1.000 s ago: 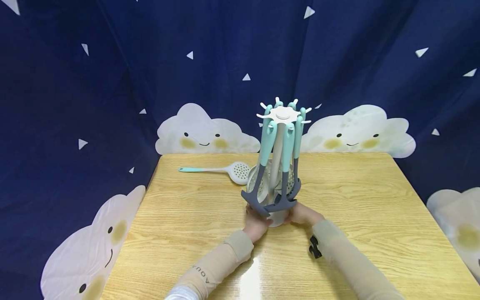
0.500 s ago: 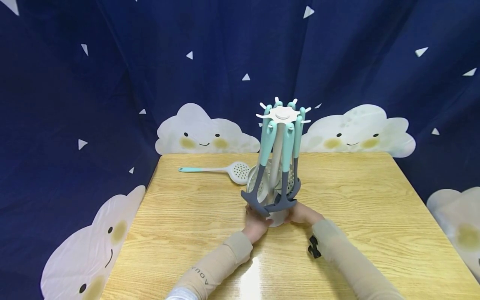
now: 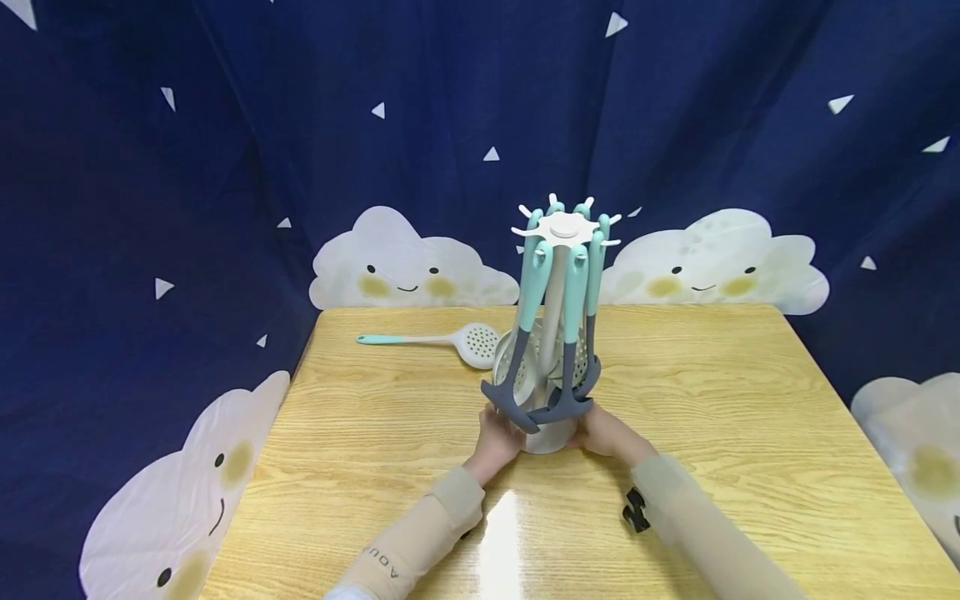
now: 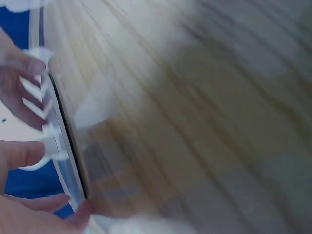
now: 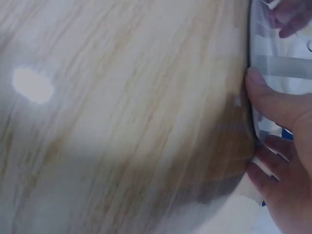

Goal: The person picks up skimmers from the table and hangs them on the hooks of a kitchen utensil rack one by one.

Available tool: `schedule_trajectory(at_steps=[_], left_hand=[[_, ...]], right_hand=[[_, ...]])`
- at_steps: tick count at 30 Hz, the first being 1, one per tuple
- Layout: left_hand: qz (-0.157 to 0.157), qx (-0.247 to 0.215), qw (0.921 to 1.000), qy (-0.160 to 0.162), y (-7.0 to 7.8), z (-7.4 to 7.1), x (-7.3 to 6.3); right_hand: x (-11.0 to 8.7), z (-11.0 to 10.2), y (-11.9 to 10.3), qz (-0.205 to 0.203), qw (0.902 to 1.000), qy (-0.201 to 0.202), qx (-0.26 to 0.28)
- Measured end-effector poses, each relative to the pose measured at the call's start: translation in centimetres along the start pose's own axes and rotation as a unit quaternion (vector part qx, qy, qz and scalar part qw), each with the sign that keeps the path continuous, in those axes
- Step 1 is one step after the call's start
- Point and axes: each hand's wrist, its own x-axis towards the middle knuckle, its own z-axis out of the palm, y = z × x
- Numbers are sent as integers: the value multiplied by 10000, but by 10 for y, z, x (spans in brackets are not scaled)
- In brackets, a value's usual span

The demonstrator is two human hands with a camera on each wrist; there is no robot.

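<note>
A white rotating utensil rack (image 3: 552,325) stands upright, hung with mint-handled utensils, grey hook-ended ones in front and pale perforated ones behind. At the left of its round white base (image 3: 546,442), my left hand (image 3: 498,438) holds the rim. My right hand (image 3: 604,432) grips the base's right side; in the right wrist view its thumb (image 5: 265,92) lies over the rim with fingers curled at the edge. In the head view the utensils partly hide both hands' fingertips. A pale skimmer (image 3: 477,345) with a mint handle lies on the table, left of the rack.
The wood-grain table (image 3: 720,392) reflects light near the front. A dark blue curtain (image 3: 420,75) with cloud cutouts (image 3: 408,275) hangs behind it. A black clip (image 3: 636,510) sits by the right sleeve.
My left hand has shifted slightly left along the base, showing more of its white front. The right forearm has moved a little outward. The rack and skimmer stay put.
</note>
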Motion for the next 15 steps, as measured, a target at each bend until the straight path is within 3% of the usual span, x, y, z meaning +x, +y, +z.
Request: schedule_trajectory(at_steps=[2,6,8,12,15], left_hand=[[128,-319,9993,157,-5,-5,1],[178,-168,9982,543,-11,-20,1],[10,-42,9980,637,-13,-30,1],[-345,-210,9951,903,-15,-47,7],[-579,-423,9909,1142,-18,-59,15]], right_hand=[[-3,-5,0,9,10000,19,9],[-7,-24,-3,495,9978,238,-381],[-9,-37,-8,864,9928,529,-636],[-12,-68,-23,1070,9759,1597,-1030],[-13,-90,-41,841,9537,2604,-1252]])
